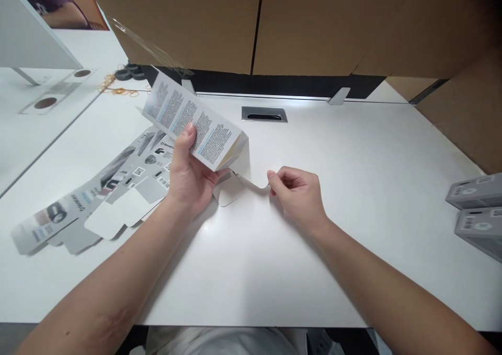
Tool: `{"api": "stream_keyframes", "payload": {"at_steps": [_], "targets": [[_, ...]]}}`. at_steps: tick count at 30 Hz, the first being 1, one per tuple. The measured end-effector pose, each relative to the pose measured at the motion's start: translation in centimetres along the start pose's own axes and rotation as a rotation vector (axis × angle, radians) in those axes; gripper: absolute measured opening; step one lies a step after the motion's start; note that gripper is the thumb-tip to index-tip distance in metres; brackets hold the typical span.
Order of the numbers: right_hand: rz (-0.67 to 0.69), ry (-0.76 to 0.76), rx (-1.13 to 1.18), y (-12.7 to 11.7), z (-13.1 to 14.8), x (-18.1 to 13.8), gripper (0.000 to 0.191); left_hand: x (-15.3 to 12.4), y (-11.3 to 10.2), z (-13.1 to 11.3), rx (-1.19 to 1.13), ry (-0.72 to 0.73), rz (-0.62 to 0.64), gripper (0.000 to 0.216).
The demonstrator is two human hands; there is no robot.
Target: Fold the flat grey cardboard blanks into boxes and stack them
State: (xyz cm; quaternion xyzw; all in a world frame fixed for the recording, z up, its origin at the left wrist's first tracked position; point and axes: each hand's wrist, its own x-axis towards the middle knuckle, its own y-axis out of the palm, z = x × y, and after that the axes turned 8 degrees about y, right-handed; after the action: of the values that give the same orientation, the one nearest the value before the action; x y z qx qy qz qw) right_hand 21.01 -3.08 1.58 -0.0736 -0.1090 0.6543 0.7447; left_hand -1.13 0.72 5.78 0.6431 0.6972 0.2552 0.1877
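A printed cardboard box (196, 125), tilted above the table, has an opened end with flaps facing right. My left hand (190, 172) grips it from below, thumb across the face with the small text. At its right end, my right hand (296, 190) pinches the edge of a white flap (254, 169) between thumb and fingertips. Another flap (229, 190) hangs beneath the box. Flat unfolded box blanks (117, 187) with product pictures lie in an overlapping pile left of my left hand, partly hidden by my forearm.
Folded boxes (478, 214) stand at the right edge of the white table (298, 282). A metal cable slot (264, 115) is set into the tabletop. Brown cardboard panels (188, 25) rise behind. Rubber bands (117, 88) and black rolls (129, 72) lie at back left. Beyond sits another person (58, 4).
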Motion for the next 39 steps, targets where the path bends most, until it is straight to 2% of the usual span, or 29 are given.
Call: {"api": "stream_keyframes", "payload": {"at_steps": [4, 9, 13, 16, 20, 22, 26, 32, 39], "targets": [[-0.048, -0.002, -0.035, 0.06, 0.0, -0.13, 0.047, -0.09, -0.09, -0.04, -0.006, -0.023, 0.011, 0.046], [-0.095, -0.028, -0.048, 0.26, -0.02, -0.13, 0.045, -0.31, -0.04, 0.07, -0.034, -0.068, 0.051, 0.073], [-0.092, -0.045, -0.028, 0.26, -0.15, -0.12, 0.047, -0.47, 0.2, -0.17, -0.002, -0.055, 0.075, 0.054], [-0.023, -0.071, 0.03, 0.13, -0.33, -0.26, 0.055, -0.38, 0.25, -0.41, 0.005, -0.027, 0.056, 0.044], [0.132, -0.048, 0.155, -0.02, -0.54, -0.39, 0.066, -0.23, 0.25, -0.45, -0.001, -0.039, 0.017, 0.046], [0.164, -0.019, 0.17, -0.07, -0.6, -0.3, 0.073, -0.2, 0.24, -0.37, -0.014, -0.044, 0.022, 0.05], [0.176, 0.007, 0.14, -0.18, -0.65, -0.02, 0.08, -0.23, 0.17, -0.31, -0.052, -0.062, 0.044, 0.05], [0.253, 0.02, 0.166, -0.04, -0.2, -0.23, 0.08, -0.5, 0.38, -0.3, -0.084, -0.097, 0.049, 0.036], [0.191, -0.017, 0.167, 0.18, -0.47, -0.5, 0.08, -0.41, 0.26, 0.06, -0.061, -0.109, 0.062, 0.038]]}}
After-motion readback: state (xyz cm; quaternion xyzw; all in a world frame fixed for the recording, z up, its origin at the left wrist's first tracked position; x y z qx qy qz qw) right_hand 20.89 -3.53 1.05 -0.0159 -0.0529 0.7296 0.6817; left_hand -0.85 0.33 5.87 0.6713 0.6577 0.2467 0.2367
